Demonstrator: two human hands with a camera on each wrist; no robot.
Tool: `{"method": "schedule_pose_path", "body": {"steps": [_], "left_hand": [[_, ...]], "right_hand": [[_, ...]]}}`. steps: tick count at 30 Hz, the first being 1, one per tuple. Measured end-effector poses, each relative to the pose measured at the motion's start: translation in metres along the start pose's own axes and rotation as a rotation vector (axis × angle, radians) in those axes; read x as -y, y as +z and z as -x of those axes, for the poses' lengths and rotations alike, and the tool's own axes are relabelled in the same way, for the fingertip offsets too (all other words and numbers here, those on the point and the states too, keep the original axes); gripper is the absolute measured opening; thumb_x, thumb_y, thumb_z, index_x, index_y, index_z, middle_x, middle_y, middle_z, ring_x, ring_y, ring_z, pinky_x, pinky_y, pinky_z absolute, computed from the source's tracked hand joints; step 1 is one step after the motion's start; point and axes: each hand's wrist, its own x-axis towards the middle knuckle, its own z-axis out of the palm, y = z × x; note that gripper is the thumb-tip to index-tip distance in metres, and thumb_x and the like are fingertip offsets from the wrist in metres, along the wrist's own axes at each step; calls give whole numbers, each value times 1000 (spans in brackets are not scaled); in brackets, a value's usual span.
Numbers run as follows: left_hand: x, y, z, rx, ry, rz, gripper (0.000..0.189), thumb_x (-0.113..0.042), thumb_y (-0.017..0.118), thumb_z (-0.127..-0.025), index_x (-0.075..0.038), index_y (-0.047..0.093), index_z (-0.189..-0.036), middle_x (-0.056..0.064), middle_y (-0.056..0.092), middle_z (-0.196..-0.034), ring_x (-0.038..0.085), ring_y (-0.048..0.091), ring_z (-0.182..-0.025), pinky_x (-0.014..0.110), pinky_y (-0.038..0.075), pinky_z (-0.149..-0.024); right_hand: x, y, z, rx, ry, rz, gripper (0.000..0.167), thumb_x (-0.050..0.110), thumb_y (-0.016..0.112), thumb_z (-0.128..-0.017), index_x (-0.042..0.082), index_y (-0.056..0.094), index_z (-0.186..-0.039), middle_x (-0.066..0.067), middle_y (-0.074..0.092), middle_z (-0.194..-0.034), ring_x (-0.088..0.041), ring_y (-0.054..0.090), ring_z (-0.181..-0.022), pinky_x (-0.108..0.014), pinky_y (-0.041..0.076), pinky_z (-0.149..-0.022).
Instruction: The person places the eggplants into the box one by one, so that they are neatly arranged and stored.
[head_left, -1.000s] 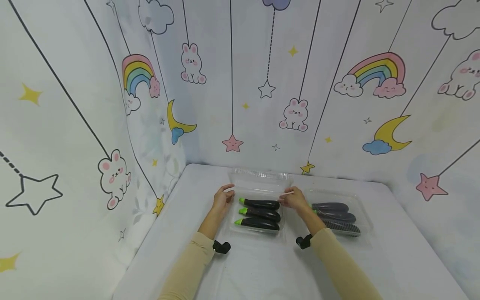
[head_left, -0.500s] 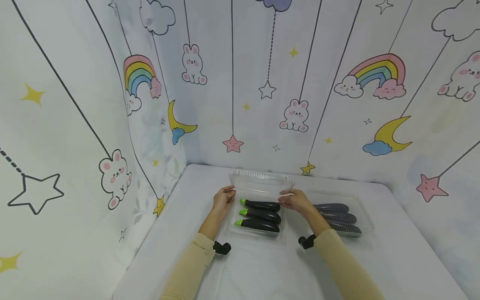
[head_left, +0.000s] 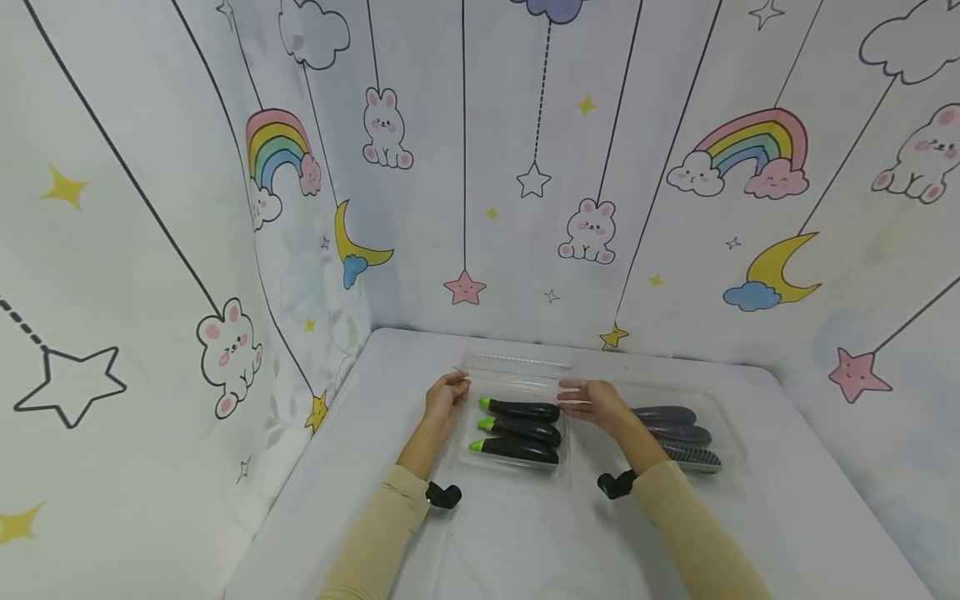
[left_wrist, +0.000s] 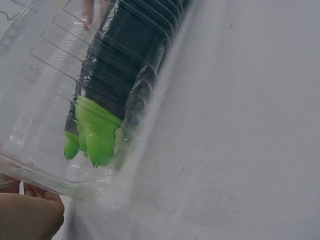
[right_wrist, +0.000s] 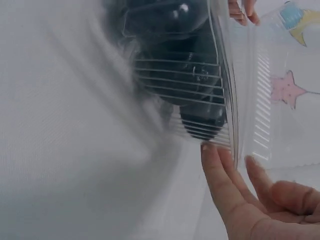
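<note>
A hinged clear plastic box holds three dark eggplants with bright green stem ends. Its transparent lid is folded back toward the wall. My left hand pinches the box's rim near the back left corner; the left wrist view shows the bent fingers right under the edge. At the back right corner is my right hand, its fingers extended and spread apart. In the right wrist view, one fingertip meets the ribbed side wall below an eggplant's dark end.
A second clear plastic box stands to the right with several dark eggplants inside, partly behind the right forearm. Both boxes rest on a white-covered table. A printed curtain rises behind and along the left side.
The lid has tipped farther back and now lies lower behind the box. My right fingers have spread and come off the lid. The left hand stays nearly still at the rim.
</note>
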Motion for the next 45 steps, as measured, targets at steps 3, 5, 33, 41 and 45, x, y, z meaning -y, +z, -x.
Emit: {"method": "schedule_pose_path", "body": {"steps": [3,5,33,41,45], "left_hand": [[1,-1,1,0,1,-16,32,16,59,-95,16,58,-127,15,68,-104,15,64,-91,23,54,-83],[2,-1,1,-3,-2,-22,32,17,59,-95,15,59,-127,11,67,-101,14,64,-91,23,55,-84],[-29,-25,24,165,-115,-353,55,-15,55,-107,7,38,-155,27,46,-152,40,46,-140,47,37,-120],[-41,-26,56,196,-71,-543,69,-25,53,-106,2,23,-161,29,47,-153,43,47,-141,53,37,-120],[-45,-28,72,203,-53,-575,68,-29,54,-106,2,26,-160,28,50,-151,43,50,-139,55,40,-118]], "right_hand": [[1,0,3,13,11,-32,59,23,17,-112,-12,28,-158,-39,32,-158,-51,37,-146,-57,31,-123],[1,1,4,13,23,-40,59,26,21,-112,-11,28,-158,-39,32,-158,-50,37,-147,-56,31,-123],[-4,14,8,-41,-34,307,62,0,44,-106,-7,20,-162,-34,44,-153,-44,51,-135,-51,47,-111],[-4,15,13,-148,-43,512,57,6,42,-105,-14,27,-157,-33,54,-138,-34,61,-115,-45,54,-97],[-5,16,19,-144,-34,498,57,5,42,-105,-16,28,-155,-26,58,-120,-28,59,-99,-45,52,-93]]}}
